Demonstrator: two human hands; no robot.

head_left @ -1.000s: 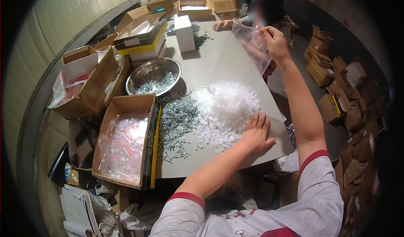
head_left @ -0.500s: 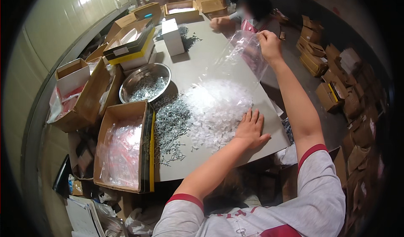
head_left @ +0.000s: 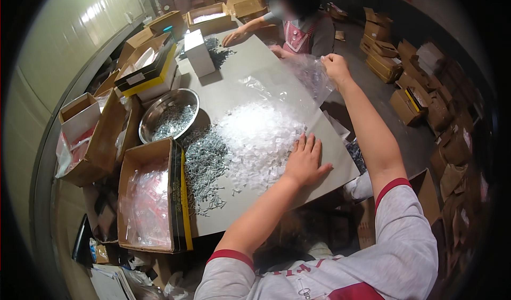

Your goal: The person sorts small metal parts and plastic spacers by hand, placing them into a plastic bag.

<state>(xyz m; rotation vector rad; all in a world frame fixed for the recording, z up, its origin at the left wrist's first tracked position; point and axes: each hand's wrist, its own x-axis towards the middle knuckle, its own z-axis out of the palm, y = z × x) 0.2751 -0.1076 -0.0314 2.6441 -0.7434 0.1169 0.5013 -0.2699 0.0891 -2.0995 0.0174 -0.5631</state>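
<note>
My left hand (head_left: 306, 162) lies flat with its fingers spread against the right side of a heap of small white plastic pieces (head_left: 255, 140). Raised beyond the table's right edge, my right hand (head_left: 335, 70) has its fingers closed on a clear plastic bag (head_left: 308, 75). The bag droops from them, and its far part spreads toward the tabletop. Just left of the white heap is a pile of grey screws (head_left: 205, 167), the two touching where they meet.
A steel bowl (head_left: 196, 97) of screws and an open carton (head_left: 181, 204) of small clear bags with red strips line the left side. Farther off stand a white box (head_left: 199, 54) and more cartons. A co-worker (head_left: 301, 34) reaches toward dark pieces at the far end.
The view has shifted slightly. My right hand has lowered a little with the bag, which now hangs flatter. My left hand stays beside the white heap. The co-worker's arm reaches farther over the table.
</note>
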